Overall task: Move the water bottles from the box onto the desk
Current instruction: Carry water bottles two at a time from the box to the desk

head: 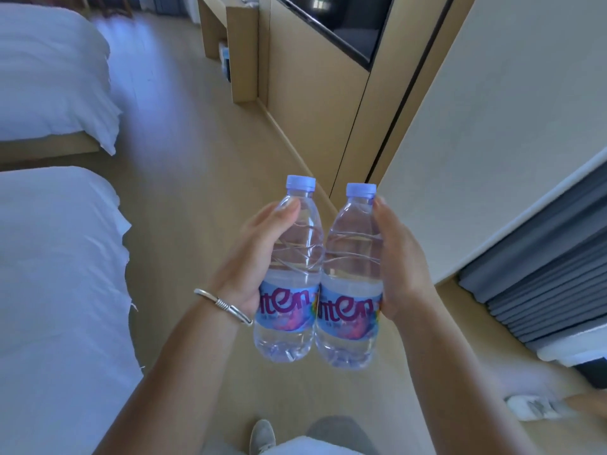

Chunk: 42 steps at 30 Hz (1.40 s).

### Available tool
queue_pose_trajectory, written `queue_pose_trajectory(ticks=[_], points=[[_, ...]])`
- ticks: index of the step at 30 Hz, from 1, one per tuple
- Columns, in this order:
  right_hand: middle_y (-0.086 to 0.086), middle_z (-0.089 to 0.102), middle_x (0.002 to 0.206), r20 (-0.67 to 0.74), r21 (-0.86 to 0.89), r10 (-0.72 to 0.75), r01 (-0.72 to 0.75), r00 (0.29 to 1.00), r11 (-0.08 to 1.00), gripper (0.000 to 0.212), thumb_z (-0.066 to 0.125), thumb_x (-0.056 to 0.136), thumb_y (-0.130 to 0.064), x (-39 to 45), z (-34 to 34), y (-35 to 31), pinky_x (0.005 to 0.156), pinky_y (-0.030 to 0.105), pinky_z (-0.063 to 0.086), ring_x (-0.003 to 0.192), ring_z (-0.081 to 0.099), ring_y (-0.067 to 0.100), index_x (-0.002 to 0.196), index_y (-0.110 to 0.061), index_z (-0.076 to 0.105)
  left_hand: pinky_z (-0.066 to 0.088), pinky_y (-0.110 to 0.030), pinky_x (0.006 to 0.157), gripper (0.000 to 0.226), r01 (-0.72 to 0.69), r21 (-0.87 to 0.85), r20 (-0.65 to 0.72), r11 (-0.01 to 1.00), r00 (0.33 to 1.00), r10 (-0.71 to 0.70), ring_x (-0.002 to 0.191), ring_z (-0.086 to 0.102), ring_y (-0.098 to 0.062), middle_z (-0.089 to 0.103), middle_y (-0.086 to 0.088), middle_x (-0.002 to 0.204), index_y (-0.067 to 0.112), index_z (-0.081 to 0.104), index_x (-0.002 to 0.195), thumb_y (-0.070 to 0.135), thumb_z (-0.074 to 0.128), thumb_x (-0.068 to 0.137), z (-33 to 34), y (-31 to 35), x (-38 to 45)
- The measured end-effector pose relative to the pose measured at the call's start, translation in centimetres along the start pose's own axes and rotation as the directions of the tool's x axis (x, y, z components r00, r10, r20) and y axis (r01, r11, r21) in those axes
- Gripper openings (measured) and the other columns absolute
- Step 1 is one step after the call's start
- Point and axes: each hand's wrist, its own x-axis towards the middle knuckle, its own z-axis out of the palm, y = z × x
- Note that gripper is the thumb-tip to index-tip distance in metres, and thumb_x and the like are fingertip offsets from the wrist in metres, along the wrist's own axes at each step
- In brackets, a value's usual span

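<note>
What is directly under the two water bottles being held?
Both water bottles are held in mid-air by the left hand and right hand, over bare tan floor. No box or desk beneath them.

Two clear water bottles held upright above the beige floor (184, 198), side by side and touching at the labels. Left bottle (290, 274) gripped by left hand (256, 254), silver bracelet (223, 305) on that wrist. Right bottle (349, 284) gripped by right hand (399, 257). Pale blue caps on both. Two white-sheeted beds (56, 257) at left; grey curtain (542, 274) at right.
</note>
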Motion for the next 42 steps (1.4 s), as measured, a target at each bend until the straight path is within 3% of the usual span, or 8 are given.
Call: queue_pose_trajectory(ticks=[5, 13, 20, 24, 27, 31, 36, 42], points=[[0.010, 0.076, 0.087, 0.078, -0.009, -0.016, 0.016, 0.997, 1.000, 0.050, 0.040, 0.102, -0.045, 8.6, 3.4, -1.2, 0.062, 0.031, 0.058, 0.079, 0.075, 0.029, 0.088, -0.011, 0.074, 0.053, -0.037, 0.072, 0.033, -0.004, -0.023, -0.076, 1.000, 0.997, 0.002, 0.073, 0.066, -0.026, 0.069, -0.009, 0.082, 0.015, 0.068, 0.094, 0.044, 0.066, 0.079, -2.9, 2.9, 6.7], [0.011, 0.076, 0.082, 0.197, -0.004, 0.007, -0.007, 0.980, 1.000, 0.054, 0.042, 0.101, -0.047, 26.7, 8.1, -3.6, 0.074, 0.039, 0.057, 0.077, 0.074, 0.031, 0.073, -0.019, 0.079, 0.051, -0.042, 0.079, 0.027, -0.064, -0.013, -0.216, 0.998, 0.975, 0.059, 0.077, 0.063, -0.030, 0.068, -0.011, 0.084, 0.015, 0.069, 0.092, 0.041, 0.069, 0.084, -6.8, 7.3, 22.3], [0.010, 0.076, 0.081, 0.289, 0.038, 0.011, -0.023, 0.957, 0.999, 0.051, 0.045, 0.100, -0.046, 42.1, 11.2, -8.3, 0.071, 0.039, 0.060, 0.073, 0.073, 0.027, 0.073, -0.017, 0.077, 0.058, -0.032, 0.063, 0.035, -0.119, 0.038, -0.300, 0.992, 0.946, 0.125, 0.071, 0.068, -0.024, 0.070, -0.011, 0.084, 0.013, 0.070, 0.096, 0.041, 0.063, 0.077, -7.8, 13.6, 35.9], [0.012, 0.076, 0.085, 0.309, 0.027, 0.022, -0.032, 0.951, 0.999, 0.051, 0.045, 0.099, -0.049, 49.4, 13.9, -9.9, 0.080, 0.046, 0.059, 0.079, 0.073, 0.032, 0.075, -0.019, 0.078, 0.056, -0.036, 0.069, 0.055, -0.108, 0.034, -0.328, 0.994, 0.938, 0.113, 0.079, 0.065, -0.031, 0.067, -0.018, 0.094, 0.002, 0.064, 0.112, 0.043, 0.064, 0.076, -9.6, 16.5, 42.1], [0.013, 0.076, 0.087, 0.308, 0.021, 0.025, -0.033, 0.951, 0.999, 0.049, 0.045, 0.099, -0.050, 54.6, 16.1, -10.8, 0.082, 0.050, 0.058, 0.083, 0.073, 0.034, 0.080, -0.017, 0.077, 0.057, -0.035, 0.069, 0.046, -0.120, 0.021, -0.341, 0.993, 0.932, 0.120, 0.076, 0.067, -0.028, 0.070, -0.013, 0.089, 0.009, 0.067, 0.106, 0.043, 0.064, 0.074, -11.6, 18.2, 46.9], [0.009, 0.076, 0.084, 0.306, 0.032, 0.013, -0.023, 0.952, 0.999, 0.050, 0.045, 0.100, -0.046, 60.9, 19.7, -11.7, 0.076, 0.046, 0.059, 0.079, 0.073, 0.031, 0.075, -0.018, 0.077, 0.058, -0.033, 0.064, 0.044, -0.122, -0.007, -0.332, 0.993, 0.936, 0.113, 0.070, 0.068, -0.025, 0.071, -0.012, 0.084, 0.009, 0.067, 0.103, 0.042, 0.064, 0.074, -15.1, 20.4, 53.4], [0.009, 0.075, 0.077, 0.297, -0.007, -0.003, 0.005, 0.955, 1.000, 0.051, 0.045, 0.101, -0.044, 70.1, 26.8, -13.8, 0.067, 0.038, 0.060, 0.069, 0.072, 0.025, 0.071, -0.017, 0.077, 0.055, -0.039, 0.075, 0.052, -0.111, -0.050, -0.326, 0.992, 0.941, 0.089, 0.080, 0.067, -0.031, 0.070, -0.015, 0.091, 0.009, 0.067, 0.107, 0.045, 0.067, 0.070, -21.7, 24.7, 62.5], [0.015, 0.075, 0.082, 0.261, -0.069, 0.012, 0.006, 0.965, 0.998, 0.044, 0.048, 0.098, -0.045, 80.3, 36.9, -17.4, 0.062, 0.037, 0.061, 0.070, 0.073, 0.030, 0.087, -0.010, 0.073, 0.057, -0.034, 0.064, 0.052, -0.123, -0.087, -0.322, 0.989, 0.943, 0.089, 0.072, 0.066, -0.028, 0.068, -0.014, 0.087, 0.010, 0.068, 0.101, 0.045, 0.071, 0.062, -30.1, 31.9, 72.1]])
